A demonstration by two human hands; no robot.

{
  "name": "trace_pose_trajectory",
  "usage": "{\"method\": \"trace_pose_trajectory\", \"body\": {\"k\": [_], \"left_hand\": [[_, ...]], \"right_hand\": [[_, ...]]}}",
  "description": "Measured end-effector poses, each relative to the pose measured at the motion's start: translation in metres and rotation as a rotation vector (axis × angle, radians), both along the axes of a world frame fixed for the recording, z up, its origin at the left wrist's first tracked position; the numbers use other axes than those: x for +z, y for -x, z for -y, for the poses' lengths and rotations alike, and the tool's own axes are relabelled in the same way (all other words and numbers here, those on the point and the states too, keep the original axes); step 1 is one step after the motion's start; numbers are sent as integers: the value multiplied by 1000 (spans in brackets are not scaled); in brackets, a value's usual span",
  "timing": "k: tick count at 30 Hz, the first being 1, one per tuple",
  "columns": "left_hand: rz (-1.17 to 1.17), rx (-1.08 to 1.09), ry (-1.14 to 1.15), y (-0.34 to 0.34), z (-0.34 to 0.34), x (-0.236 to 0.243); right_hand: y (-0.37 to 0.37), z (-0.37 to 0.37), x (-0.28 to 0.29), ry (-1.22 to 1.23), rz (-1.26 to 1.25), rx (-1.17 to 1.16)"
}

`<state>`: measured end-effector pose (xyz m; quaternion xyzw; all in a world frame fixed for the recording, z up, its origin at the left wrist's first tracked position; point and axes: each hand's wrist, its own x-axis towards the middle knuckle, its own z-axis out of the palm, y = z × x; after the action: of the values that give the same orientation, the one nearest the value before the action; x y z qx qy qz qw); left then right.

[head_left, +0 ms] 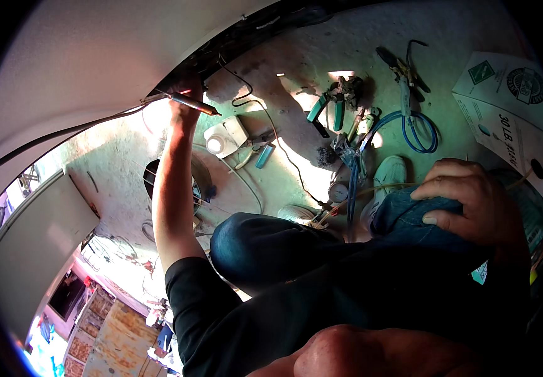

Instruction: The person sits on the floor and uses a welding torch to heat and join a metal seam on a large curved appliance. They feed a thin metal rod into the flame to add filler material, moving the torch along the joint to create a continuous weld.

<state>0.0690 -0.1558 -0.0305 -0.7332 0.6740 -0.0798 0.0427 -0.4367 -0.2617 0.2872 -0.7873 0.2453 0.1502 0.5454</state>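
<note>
My left arm reaches up to the dark opening at the edge of a large white appliance (101,50). There my left hand (186,91) is in shadow, its fingers hidden. A slim copper-coloured cylinder with a pointed end (194,104) crosses in front of the wrist; whether the hand touches it I cannot tell. On my jeans-covered knee (397,217) rests my right hand (460,195), fingers spread and holding nothing. Below the knee, a round pressure gauge (338,191) with hoses lies between my shoes.
Green-handled pliers (328,110), a looped blue hose (432,141) and cutters (400,66) lie on the concrete floor. A white plastic bottle (224,138) stands near my left forearm. At the right is a white cardboard box (504,119). A thin black cord (274,129) runs from the appliance.
</note>
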Motion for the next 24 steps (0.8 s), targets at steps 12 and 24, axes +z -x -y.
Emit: {"method": "trace_pose_trajectory", "body": {"k": [12,24], "left_hand": [[43,-49,196,-9,3,-20],[159,15,68,-9,0,-10]], "right_hand": [[-2,0,-3,14,-18,13],[-1,-2,0,13,-4,23]]}}
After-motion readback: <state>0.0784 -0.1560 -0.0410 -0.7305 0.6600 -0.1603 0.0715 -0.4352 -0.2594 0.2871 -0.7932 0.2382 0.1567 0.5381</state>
